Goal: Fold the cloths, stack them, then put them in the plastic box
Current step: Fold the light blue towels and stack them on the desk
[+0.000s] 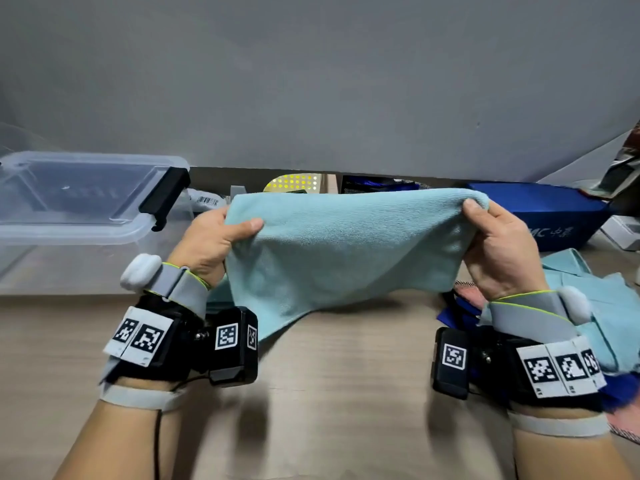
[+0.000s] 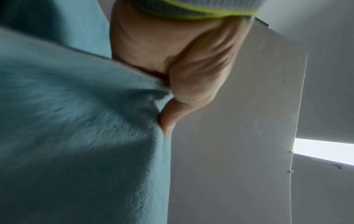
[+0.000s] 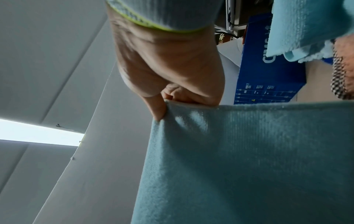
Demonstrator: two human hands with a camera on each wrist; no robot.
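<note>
Both hands are raised above the wooden table [image 1: 332, 393], holding one light blue cloth [image 1: 343, 247] stretched between them. The left hand [image 1: 211, 244] pinches the cloth's upper left corner, thumb laid across the near face and the fingers curled behind it; the left wrist view confirms the fingers [image 2: 193, 84] closed tight on the fabric edge. The right hand [image 1: 498, 251] grips the upper right corner in like manner, thumb on top and fingers folded under, as the right wrist view shows. The cloth hangs in the air, its top edge roughly level, its lower part sloping down to the left, where the bottom corner appears to reach the table surface, though blur prevents certainty. The clear plastic box [image 1: 69, 237] stands at the left of the table, well apart from the cloth, with its lid [image 1: 83, 192] on top and a black latch [image 1: 166, 195] at its right end. Further cloths [image 1: 602, 306] lie heaped at the right, beside the right wrist. A dark blue carton [image 1: 540, 209] lies behind them.
</note>
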